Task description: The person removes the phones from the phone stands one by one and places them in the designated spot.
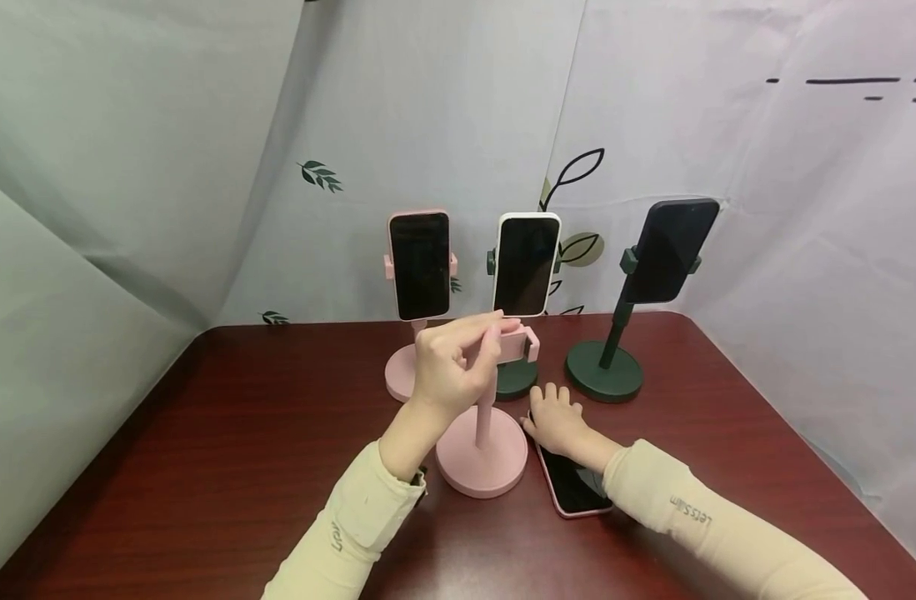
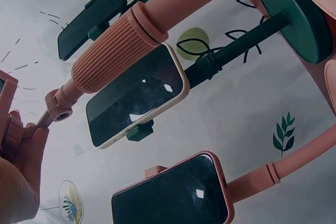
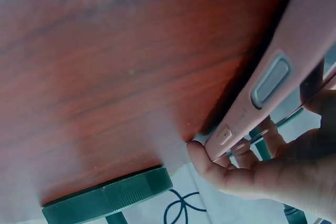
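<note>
- Left hand (image 1: 453, 360) pinches the clamp (image 1: 514, 346) of the front stand (image 1: 482, 458), mid-table (image 1: 277, 450)
- Right hand (image 1: 558, 425) grips the far end of the flat phone (image 1: 572, 490), thumb at its side; it lies screen up just right of that stand's base, well in from the table's right edge
- Along the back edge: pink stand (image 1: 399, 375) with pink-rimmed phone (image 1: 421, 265), middle green stand (image 1: 518, 381) with white phone (image 1: 528, 265), and, nearest the back right corner, right green stand (image 1: 603, 385) with black phone (image 1: 671, 250)
</note>
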The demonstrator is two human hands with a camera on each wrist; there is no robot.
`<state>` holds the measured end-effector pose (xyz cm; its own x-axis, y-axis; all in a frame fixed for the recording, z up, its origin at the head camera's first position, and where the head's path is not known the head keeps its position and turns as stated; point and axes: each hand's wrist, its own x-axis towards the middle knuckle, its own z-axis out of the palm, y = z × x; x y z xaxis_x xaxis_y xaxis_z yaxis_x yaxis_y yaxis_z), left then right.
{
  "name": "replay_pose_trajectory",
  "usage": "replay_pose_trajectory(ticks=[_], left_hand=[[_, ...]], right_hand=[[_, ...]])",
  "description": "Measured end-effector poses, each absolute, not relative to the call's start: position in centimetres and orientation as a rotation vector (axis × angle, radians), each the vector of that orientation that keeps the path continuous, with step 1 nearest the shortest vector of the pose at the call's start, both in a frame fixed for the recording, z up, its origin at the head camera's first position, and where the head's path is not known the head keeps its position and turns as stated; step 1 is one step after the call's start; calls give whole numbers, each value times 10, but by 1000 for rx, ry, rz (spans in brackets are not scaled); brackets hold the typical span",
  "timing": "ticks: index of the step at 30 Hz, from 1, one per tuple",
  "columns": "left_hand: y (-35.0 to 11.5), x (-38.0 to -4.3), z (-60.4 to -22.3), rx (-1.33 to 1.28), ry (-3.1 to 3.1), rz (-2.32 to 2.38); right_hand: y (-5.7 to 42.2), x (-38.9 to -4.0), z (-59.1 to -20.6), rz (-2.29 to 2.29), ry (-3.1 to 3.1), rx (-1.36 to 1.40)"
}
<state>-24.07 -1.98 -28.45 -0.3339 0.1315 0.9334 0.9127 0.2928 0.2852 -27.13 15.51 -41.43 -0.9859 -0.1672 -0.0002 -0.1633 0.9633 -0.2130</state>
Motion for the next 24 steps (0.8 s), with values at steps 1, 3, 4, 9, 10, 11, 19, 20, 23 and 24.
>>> replay_pose_trajectory(ticks=[1,3,4,9,10,11,19,20,23,24], left_hand=[[-20,-241,-285,-958,-1692,-1131],[-20,-241,-285,-957,-1689,-1134],[-19,-241,-285,-957,-1688,-1134],[-19,-241,-288,-956,-1682,-1140],[-19,-241,-288,-956,-1680,-1143],[-19,-241,-288,-955,-1679,-1146],[-21,-241,-286,-964,-1693,-1172],[-21,-241,-286,-965,-1700,-1177],[-21,-241,-286,-962,-1719,-1197],[-21,-241,-287,-964,-1721,-1211]], right_hand=[[155,-271,-415,-330,3094,-259],[155,-270,-416,-316,3091,-257],[155,-270,-417,-310,3091,-257],[156,-268,-419,-284,3092,-278],[156,-268,-419,-275,3092,-284],[156,-268,-419,-266,3090,-292],[172,-274,-394,-381,3028,-341],[176,-274,-388,-421,3033,-357],[186,-274,-371,-535,3071,-426],[189,-274,-366,-575,3086,-453]])
